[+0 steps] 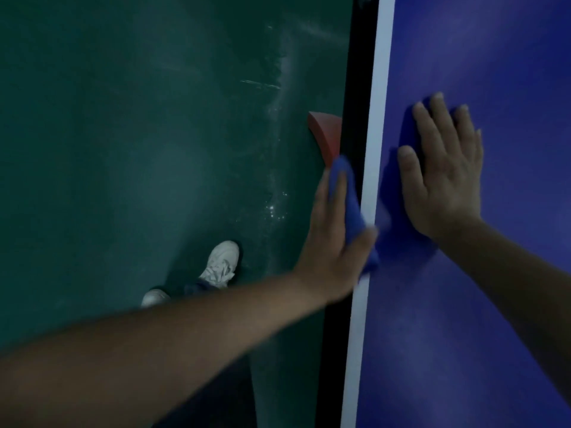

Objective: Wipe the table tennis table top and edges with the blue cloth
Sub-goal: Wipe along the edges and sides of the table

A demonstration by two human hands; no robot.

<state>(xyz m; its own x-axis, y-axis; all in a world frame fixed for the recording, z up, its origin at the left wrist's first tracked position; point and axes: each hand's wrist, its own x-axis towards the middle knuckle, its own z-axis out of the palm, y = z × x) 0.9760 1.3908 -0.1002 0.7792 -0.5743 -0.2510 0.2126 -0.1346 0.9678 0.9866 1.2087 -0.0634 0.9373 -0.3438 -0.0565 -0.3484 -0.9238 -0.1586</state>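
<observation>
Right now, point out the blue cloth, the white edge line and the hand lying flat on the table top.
blue cloth (352,208), head view: its middle fold.
white edge line (381,97), head view: bare stretch, upper frame.
right hand (445,177), head view: back of the hand.

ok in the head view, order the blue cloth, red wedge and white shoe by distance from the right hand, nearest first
1. blue cloth, at the table edge, just left of the right hand
2. red wedge, on the floor beside that edge
3. white shoe, on the floor, farthest left
</observation>
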